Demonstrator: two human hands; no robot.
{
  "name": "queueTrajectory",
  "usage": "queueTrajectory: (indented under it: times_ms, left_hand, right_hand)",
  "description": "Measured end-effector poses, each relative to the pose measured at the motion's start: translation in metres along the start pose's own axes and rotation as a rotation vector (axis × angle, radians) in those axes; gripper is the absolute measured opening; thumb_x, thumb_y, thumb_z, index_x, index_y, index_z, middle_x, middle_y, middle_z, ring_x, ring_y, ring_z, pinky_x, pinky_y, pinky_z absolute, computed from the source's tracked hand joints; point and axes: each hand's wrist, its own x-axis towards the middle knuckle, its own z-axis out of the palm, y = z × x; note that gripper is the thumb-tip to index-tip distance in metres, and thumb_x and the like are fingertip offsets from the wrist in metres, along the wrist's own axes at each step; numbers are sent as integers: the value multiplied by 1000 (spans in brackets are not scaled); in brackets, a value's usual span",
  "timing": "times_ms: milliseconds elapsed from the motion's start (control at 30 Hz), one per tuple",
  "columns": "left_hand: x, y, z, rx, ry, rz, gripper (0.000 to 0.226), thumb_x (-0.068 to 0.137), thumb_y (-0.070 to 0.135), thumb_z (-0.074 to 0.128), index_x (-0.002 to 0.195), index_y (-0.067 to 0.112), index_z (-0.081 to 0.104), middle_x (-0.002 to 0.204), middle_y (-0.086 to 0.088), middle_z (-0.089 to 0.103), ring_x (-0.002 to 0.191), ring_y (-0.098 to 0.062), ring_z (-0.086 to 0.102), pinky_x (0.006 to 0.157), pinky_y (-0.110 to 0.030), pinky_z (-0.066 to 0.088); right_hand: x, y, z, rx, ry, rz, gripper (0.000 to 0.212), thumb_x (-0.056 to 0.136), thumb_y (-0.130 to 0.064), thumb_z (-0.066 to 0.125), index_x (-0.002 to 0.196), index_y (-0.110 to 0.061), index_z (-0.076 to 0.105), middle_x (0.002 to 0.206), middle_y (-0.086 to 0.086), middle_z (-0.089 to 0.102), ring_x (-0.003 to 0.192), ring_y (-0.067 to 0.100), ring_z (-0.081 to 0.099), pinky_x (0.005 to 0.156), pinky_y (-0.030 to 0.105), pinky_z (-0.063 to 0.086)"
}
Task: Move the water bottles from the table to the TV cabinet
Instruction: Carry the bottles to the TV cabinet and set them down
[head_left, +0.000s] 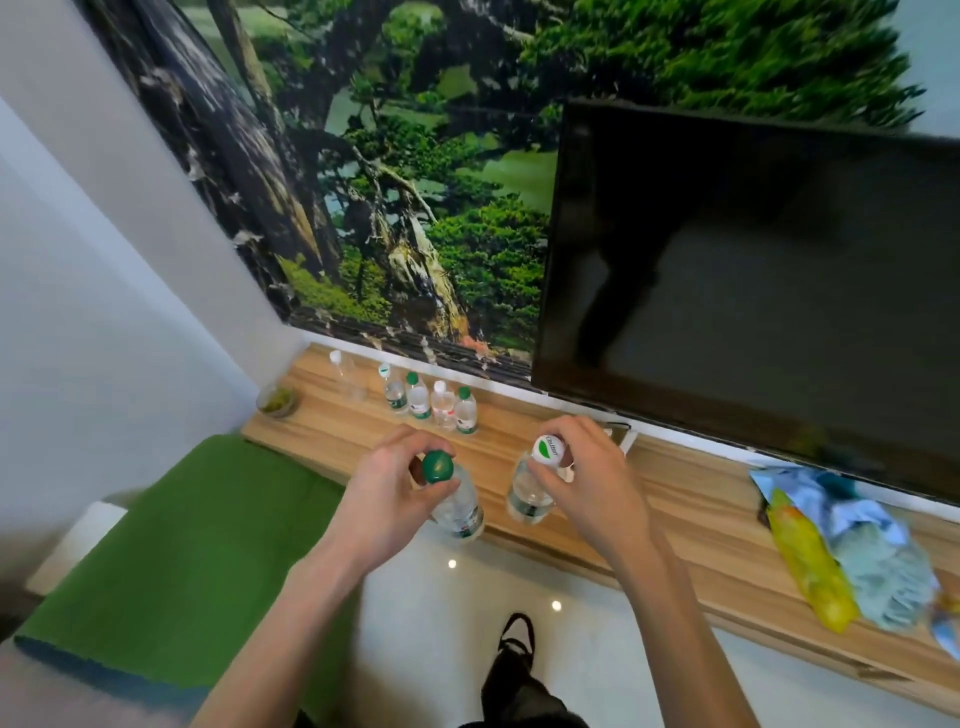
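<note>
**Holding two bottles over the cabinet's front edge**

Gripping one bottle each, both hands hang at the near edge of the wooden TV cabinet (670, 499). The left hand (387, 493) pinches the neck of the green-capped bottle (457, 506) between thumb and curled fingers; the right hand (587, 478) does the same on the white-capped bottle (530, 491). Fingers cover both necks, and both bases are blurred, so whether they touch the wood or hang just above it cannot be told. The green-capped one overlaps the cabinet's front lip, partly over the floor.

Counted, there are seven bottles: two held, four standing upright in a close row (431, 402) farther back near the wall, and one clear bottle (345, 376) alone to the left of the row, faint and hard to make out. A small bowl (278, 401) sits at the cabinet's left end, its contents unclear. A crumpled snack bag (847, 556) lies on the right, cut off by the picture's edge.

Bare wood lies open between the row and the hands. The television (753, 291) overhangs the cabinet's back on the right. A green cushion (171, 561) lies just left of the cabinet's end. One dark trouser leg and shoe (514, 654) stand on the pale floor below.
</note>
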Motion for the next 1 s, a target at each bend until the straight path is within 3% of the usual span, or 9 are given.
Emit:
queueTrajectory:
  times_ms: [133, 267, 400, 533, 633, 767, 867, 1000]
  left_hand:
    - [62, -4, 9, -9, -23, 2, 27, 80, 17, 87, 101, 27, 73, 102, 11, 65, 80, 2, 63, 71, -6, 46]
    - [113, -8, 15, 76, -50, 20, 32, 81, 16, 86, 110, 20, 73, 106, 6, 64, 84, -7, 64, 81, -13, 52]
    - [161, -23, 22, 90, -69, 31, 33, 81, 15, 85, 111, 22, 72, 108, 8, 63, 81, -5, 61, 76, -5, 47]
    - [200, -51, 33, 49, -107, 60, 35, 81, 13, 85, 112, 22, 71, 108, 8, 62, 82, -4, 62, 78, -17, 55]
    - [230, -77, 44, 55, -145, 58, 34, 84, 15, 82, 117, 19, 71, 111, 5, 62, 87, -11, 64, 83, -27, 58]
    - [269, -114, 58, 58, -238, 96, 35, 87, 13, 78, 120, 17, 70, 116, 2, 62, 90, -11, 59, 83, -18, 49]
    - [295, -145, 74, 70, -280, 124, 34, 87, 12, 77, 120, 17, 70, 119, 2, 61, 99, -13, 61, 86, -16, 46]
    - [327, -186, 99, 109, -311, 176, 33, 86, 16, 79, 118, 18, 70, 117, 2, 61, 106, -17, 60, 93, -26, 49]
  right_hand:
    - [52, 14, 6, -11, 4, -22, 25, 94, -35, 70, 112, -38, 53, 112, -18, 52, 100, 4, 51, 77, 23, 42]
    - [87, 28, 10, -8, 29, 18, 27, 94, -33, 70, 116, -35, 55, 117, -15, 54, 105, 7, 52, 79, 27, 45]
    - [119, 43, 18, -2, 60, 68, 27, 94, -27, 70, 118, -30, 58, 118, -11, 55, 106, 11, 54, 80, 32, 47]
    - [147, 59, 38, -28, 74, 135, 28, 94, -24, 71, 120, -25, 61, 118, -7, 56, 109, 11, 52, 83, 29, 45]
    - [169, 73, 60, -41, 87, 175, 31, 91, -21, 75, 119, -26, 62, 117, -9, 57, 107, 8, 51, 78, 20, 37]
    - [198, 84, 92, -58, 108, 255, 34, 90, -20, 76, 119, -30, 62, 118, -16, 55, 105, 5, 51, 73, 12, 32]
    - [219, 96, 122, -113, 125, 269, 33, 89, -21, 76, 117, -30, 61, 116, -14, 57, 106, 11, 55, 72, 16, 36]
    - [243, 116, 161, -242, 121, 260, 36, 87, -21, 78, 119, -29, 61, 119, -10, 60, 106, 15, 59, 69, 22, 41]
